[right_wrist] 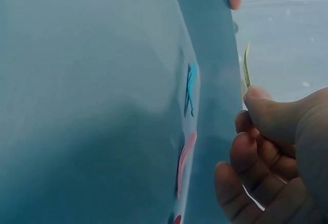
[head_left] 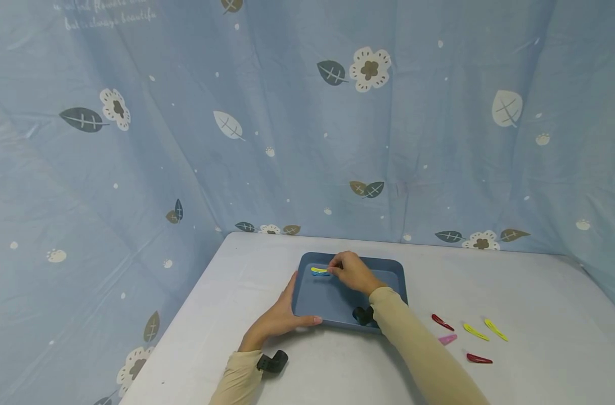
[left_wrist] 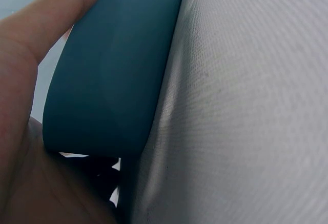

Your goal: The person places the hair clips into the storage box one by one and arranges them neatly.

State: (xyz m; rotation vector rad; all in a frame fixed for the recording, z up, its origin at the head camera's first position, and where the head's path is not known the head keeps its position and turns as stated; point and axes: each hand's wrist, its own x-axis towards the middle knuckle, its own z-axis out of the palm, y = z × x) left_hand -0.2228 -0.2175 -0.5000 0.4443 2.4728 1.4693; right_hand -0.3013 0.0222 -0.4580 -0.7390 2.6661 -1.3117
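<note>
My right hand (head_left: 354, 272) is over the far left part of the blue-grey tray (head_left: 322, 301). Between thumb and fingertips it pinches one end of a yellow snap hair clip (head_left: 317, 269), seen edge-on as a thin curved yellow hair clip (right_wrist: 247, 65) in the right wrist view. A blue hair clip (right_wrist: 191, 88) lies in the tray near its wall, with a pink hair clip (right_wrist: 186, 162) and part of a red one (right_wrist: 177, 219) in line with it. Around the tray's near left corner spreads my left hand (head_left: 278, 319), straight thumb along the front wall and fingers along the left side.
Right of the tray, on the white tabletop (head_left: 540, 315), lie red hair clips (head_left: 479, 359), yellow hair clips (head_left: 475, 332) and a pink hair clip (head_left: 447, 339). A blue patterned curtain (head_left: 287, 140) hangs behind and to the left of the table.
</note>
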